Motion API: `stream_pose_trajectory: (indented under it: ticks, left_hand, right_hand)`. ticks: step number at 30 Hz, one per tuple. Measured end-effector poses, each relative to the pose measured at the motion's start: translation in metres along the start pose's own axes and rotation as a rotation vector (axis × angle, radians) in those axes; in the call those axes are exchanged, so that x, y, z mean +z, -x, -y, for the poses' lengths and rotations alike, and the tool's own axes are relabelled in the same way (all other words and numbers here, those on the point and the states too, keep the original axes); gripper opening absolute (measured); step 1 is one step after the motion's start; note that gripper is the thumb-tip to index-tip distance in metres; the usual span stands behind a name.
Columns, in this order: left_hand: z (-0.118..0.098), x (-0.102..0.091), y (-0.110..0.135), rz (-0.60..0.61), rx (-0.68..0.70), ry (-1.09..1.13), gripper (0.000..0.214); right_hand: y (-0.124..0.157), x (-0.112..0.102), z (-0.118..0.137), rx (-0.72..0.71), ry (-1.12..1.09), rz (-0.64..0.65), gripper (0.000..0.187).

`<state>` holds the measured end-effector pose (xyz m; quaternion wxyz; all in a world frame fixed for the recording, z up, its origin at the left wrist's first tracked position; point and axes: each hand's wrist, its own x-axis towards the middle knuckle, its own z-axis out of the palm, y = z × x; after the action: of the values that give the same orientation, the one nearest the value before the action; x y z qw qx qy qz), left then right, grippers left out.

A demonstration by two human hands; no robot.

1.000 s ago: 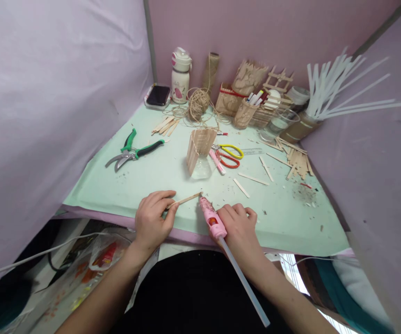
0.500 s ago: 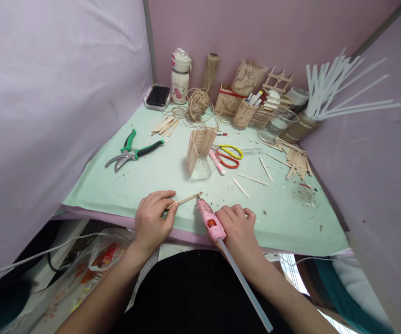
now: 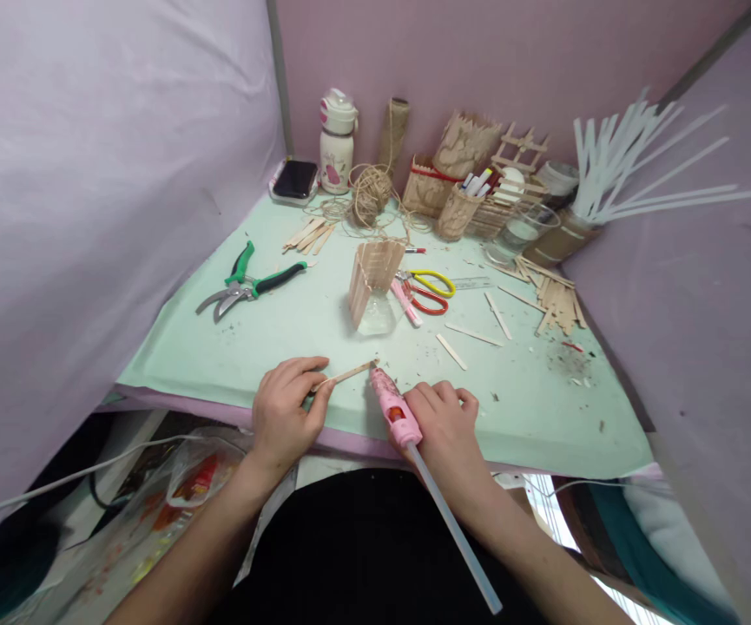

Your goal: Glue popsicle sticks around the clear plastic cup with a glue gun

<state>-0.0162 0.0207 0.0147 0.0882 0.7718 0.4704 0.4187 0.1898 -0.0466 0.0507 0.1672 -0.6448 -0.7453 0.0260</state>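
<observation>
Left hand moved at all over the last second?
No, not visibly. The left hand keeps the same place relative to the green-handled pruners, its fingers holding the wooden stick.

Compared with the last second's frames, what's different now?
The right hand drew the pink glue gun slightly back toward the body half a second ago; it has since moved forward, nozzle again close to the far end of the wooden stick. Nothing was grasped or released. The left hand, pinching the stick, and the pruners stayed put.
</observation>
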Motion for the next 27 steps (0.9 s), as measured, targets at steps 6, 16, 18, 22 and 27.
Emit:
stream_pose_trajectory:
  ticks: [6, 16, 18, 22, 27]
  left_hand:
    - [-0.0002, -0.0002, -0.0002, 0.0, 0.0, -0.001, 0.01]
    - [0.0006, -0.0003, 0.0006, -0.004, -0.001, 0.002, 0.009]
    - [0.0008, -0.0001, 0.0009, -0.005, -0.002, 0.0, 0.009]
    - [0.0012, 0.0003, 0.0013, -0.001, -0.002, -0.006, 0.009]
    - [0.0003, -0.0002, 0.0005, 0.001, -0.002, -0.004, 0.009]
  right_hand:
    - [-0.0009, -0.0016, -0.0002, 0.019, 0.011, 0.014, 0.009]
    - [0.0005, -0.0008, -0.0008, 0.033, 0.033, 0.013, 0.008]
    - [0.001, -0.0011, -0.0011, 0.033, 0.03, 0.008, 0.008]
    - [0.0015, -0.0013, -0.0004, 0.018, 0.013, -0.001, 0.009]
    - [0.0012, -0.0003, 0.0008, -0.003, 0.004, -0.016, 0.009]
